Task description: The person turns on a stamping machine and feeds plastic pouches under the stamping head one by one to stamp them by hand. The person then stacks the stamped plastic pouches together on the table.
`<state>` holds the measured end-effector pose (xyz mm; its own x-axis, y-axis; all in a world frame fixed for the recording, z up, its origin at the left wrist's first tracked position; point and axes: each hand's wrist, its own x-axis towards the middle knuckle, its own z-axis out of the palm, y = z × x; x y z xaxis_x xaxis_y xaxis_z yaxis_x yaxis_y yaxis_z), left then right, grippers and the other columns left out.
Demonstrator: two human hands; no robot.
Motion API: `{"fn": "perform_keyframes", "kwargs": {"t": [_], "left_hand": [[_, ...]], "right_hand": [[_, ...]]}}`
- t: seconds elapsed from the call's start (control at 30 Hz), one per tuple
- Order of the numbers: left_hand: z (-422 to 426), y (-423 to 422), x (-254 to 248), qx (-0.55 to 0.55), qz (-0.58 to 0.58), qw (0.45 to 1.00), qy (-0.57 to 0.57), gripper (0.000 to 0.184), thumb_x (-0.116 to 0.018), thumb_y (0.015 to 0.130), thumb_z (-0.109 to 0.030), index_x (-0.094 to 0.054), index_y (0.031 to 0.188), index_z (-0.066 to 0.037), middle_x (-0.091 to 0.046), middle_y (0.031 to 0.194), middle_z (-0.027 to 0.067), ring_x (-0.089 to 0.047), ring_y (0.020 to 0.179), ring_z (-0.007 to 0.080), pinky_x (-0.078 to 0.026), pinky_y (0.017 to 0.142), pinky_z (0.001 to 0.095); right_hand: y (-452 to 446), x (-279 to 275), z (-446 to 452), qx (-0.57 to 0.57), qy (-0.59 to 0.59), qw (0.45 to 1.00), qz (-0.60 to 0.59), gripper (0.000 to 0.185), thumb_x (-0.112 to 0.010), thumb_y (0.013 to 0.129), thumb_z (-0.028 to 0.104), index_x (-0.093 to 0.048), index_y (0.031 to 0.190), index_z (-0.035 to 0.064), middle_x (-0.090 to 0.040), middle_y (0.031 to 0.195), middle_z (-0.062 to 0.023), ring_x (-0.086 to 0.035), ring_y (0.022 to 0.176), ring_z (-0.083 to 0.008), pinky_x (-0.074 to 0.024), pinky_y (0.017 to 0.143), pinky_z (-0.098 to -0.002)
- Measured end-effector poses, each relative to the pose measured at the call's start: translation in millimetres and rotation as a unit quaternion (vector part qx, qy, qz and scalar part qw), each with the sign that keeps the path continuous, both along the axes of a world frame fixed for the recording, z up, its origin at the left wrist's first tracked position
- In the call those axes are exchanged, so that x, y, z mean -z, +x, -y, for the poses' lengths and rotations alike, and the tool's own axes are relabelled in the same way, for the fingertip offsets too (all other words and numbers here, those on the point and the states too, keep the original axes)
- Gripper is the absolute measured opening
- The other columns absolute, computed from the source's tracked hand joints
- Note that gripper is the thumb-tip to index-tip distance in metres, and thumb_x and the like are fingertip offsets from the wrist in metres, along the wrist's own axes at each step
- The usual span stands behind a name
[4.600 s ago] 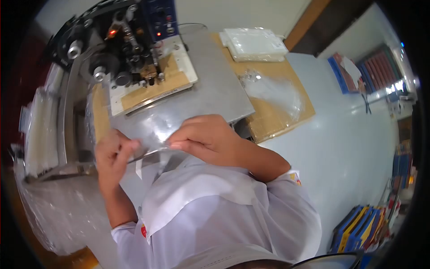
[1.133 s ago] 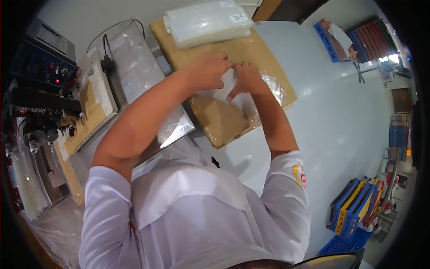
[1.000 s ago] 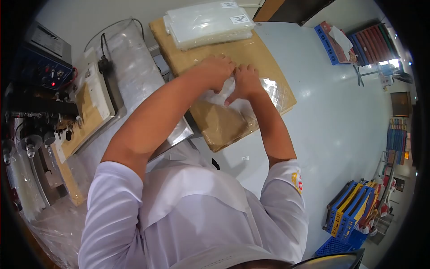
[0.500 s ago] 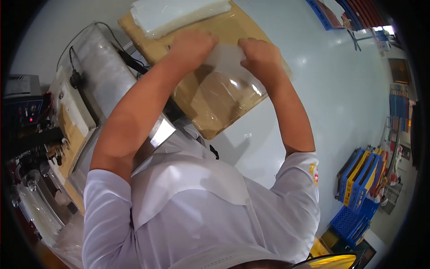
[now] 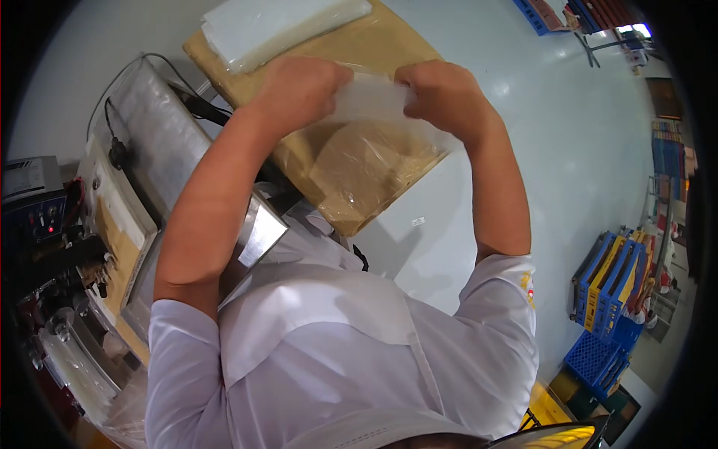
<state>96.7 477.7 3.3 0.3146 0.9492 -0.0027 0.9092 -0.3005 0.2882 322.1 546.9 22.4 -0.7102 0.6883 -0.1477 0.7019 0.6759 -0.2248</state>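
Between my two hands a clear plastic bag point(image 5: 370, 99) is stretched, partly blurred. My left hand point(image 5: 303, 90) has its fingers closed on the bag's left edge. The right edge is pinched in my right hand point(image 5: 443, 96). Both hands are over a brown cardboard-coloured box point(image 5: 389, 39) with loose clear film point(image 5: 355, 168) lying on its near part. Behind my left hand, a stack of white plastic bags point(image 5: 277, 28) rests on the far left of the box.
At the left is a machine with a blue control panel point(image 5: 41, 217), beside a metal table point(image 5: 153, 123) with a black plug point(image 5: 117, 152). Blue and yellow crates point(image 5: 609, 280) stand on the floor at the right, near a blue basket point(image 5: 592, 355).
My hands have moved apart from their close position over the box, and the plastic bag is now spread between them. The view has turned, shifting the box and machine.
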Motion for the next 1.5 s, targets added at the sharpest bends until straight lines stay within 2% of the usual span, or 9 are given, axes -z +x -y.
{"fn": "perform_keyframes", "kwargs": {"t": [0.13, 0.27, 0.37, 0.47, 0.7, 0.8, 1.1, 1.27, 1.5], "left_hand": [[-29.5, 1.1, 36.4, 0.011, -0.05, 0.984, -0.171, 0.04, -0.079, 0.07, -0.012, -0.07, 0.108, -0.007, -0.067, 0.108, 0.0144, -0.065, 0.102, 0.0339, -0.053, 0.085, 0.0452], [-35.8, -5.1, 66.3, 0.046, -0.125, 0.987, -0.085, 0.052, -0.081, 0.067, -0.011, -0.068, 0.117, -0.007, -0.057, 0.134, 0.0122, -0.059, 0.119, 0.0328, -0.052, 0.093, 0.0438], [-40.6, -4.4, 70.5, 0.044, -0.103, 0.989, -0.093, 0.069, -0.084, 0.063, -0.013, -0.061, 0.128, -0.008, -0.051, 0.141, 0.0121, -0.053, 0.125, 0.032, -0.05, 0.1, 0.0421], [-47.9, -3.9, 73.2, 0.023, -0.02, 0.988, -0.151, 0.089, -0.087, 0.057, -0.017, -0.051, 0.138, -0.01, -0.05, 0.141, 0.0132, -0.05, 0.129, 0.0319, -0.047, 0.104, 0.0427], [-39.5, 2.1, 56.0, -0.001, -0.129, 0.97, -0.204, 0.103, -0.089, 0.05, -0.024, -0.046, 0.143, -0.01, -0.05, 0.139, 0.0124, -0.046, 0.133, 0.0319, -0.04, 0.107, 0.0448], [-34.7, -1.0, 64.5, 0.044, -0.023, 0.996, -0.075, 0.1, -0.089, 0.05, -0.023, -0.048, 0.14, -0.01, -0.057, 0.133, 0.0113, -0.053, 0.126, 0.0299, -0.039, 0.108, 0.045], [-37.7, 15.0, 48.3, 0.034, -0.013, 0.964, -0.262, 0.042, -0.076, 0.063, -0.009, -0.069, 0.105, -0.008, -0.071, 0.093, 0.0149, -0.069, 0.093, 0.0345, -0.053, 0.08, 0.0435], [-19.9, 17.8, 29.8, 0.032, 0.028, 0.995, -0.095, 0.032, -0.063, 0.072, -0.004, -0.067, 0.104, -0.008, -0.071, 0.089, 0.015, -0.068, 0.09, 0.0374, -0.052, 0.078, 0.0469], [-8.9, 17.9, 9.9, 0.026, -0.004, 0.998, 0.055, 0.032, -0.063, 0.078, -0.004, -0.067, 0.109, -0.01, -0.07, 0.088, 0.0148, -0.068, 0.089, 0.0362, -0.051, 0.078, 0.0482]], "right_hand": [[-2.7, 56.5, -22.5, 0.011, -0.118, 0.992, 0.041, 0.056, -0.084, 0.061, 0.017, -0.068, 0.114, 0.009, -0.069, 0.109, -0.0165, -0.065, 0.104, -0.0328, -0.0527, 0.088, -0.0411], [-4.1, 87.1, -8.3, -0.018, 0.133, 0.991, -0.024, 0.092, -0.095, 0.049, 0.025, -0.058, 0.132, 0.0105, -0.051, 0.141, -0.0149, -0.046, 0.132, -0.0398, -0.043, 0.106, -0.0483], [-0.4, 91.1, -25.0, 0.049, -0.089, 0.994, -0.027, 0.108, -0.097, 0.047, 0.025, -0.049, 0.141, 0.0058, -0.049, 0.145, -0.018, -0.048, 0.131, -0.0393, -0.0422, 0.107, -0.0508], [-13.2, 71.3, -23.9, 0.052, -0.056, 0.993, 0.09, 0.111, -0.099, 0.044, 0.028, -0.05, 0.14, 0.0026, -0.053, 0.138, -0.0166, -0.049, 0.129, -0.0382, -0.0435, 0.105, -0.0495], [-18.4, 80.0, -23.4, -0.001, -0.045, 0.996, 0.076, 0.089, -0.098, 0.042, 0.026, -0.061, 0.12, 0.006, -0.062, 0.119, -0.0154, -0.056, 0.116, -0.0392, -0.0492, 0.092, -0.045], [-18.7, 83.5, -12.7, -0.007, -0.028, 0.998, 0.057, 0.077, -0.096, 0.045, 0.02, -0.06, 0.111, 0.0059, -0.069, 0.104, -0.0166, -0.064, 0.103, -0.0392, -0.0503, 0.088, -0.0457], [-12.3, 78.1, 10.0, -0.04, 0.056, 0.997, -0.028, 0.053, -0.088, 0.054, 0.01, -0.064, 0.1, 0.0057, -0.071, 0.083, -0.0147, -0.07, 0.084, -0.0342, -0.0524, 0.073, -0.0463], [-1.4, 53.2, 10.4, -0.05, 0.184, 0.979, -0.069, 0.024, -0.075, 0.067, 0.006, -0.065, 0.089, 0.0083, -0.07, 0.076, -0.0087, -0.068, 0.073, -0.0306, -0.0514, 0.067, -0.0428], [0.7, 25.9, 20.2, -0.05, 0.326, 0.938, -0.105, 0.024, -0.067, 0.065, 0.0, -0.061, 0.083, 0.0147, -0.06, 0.063, -0.0014, -0.061, 0.062, -0.025, -0.0435, 0.055, -0.0383]]}}
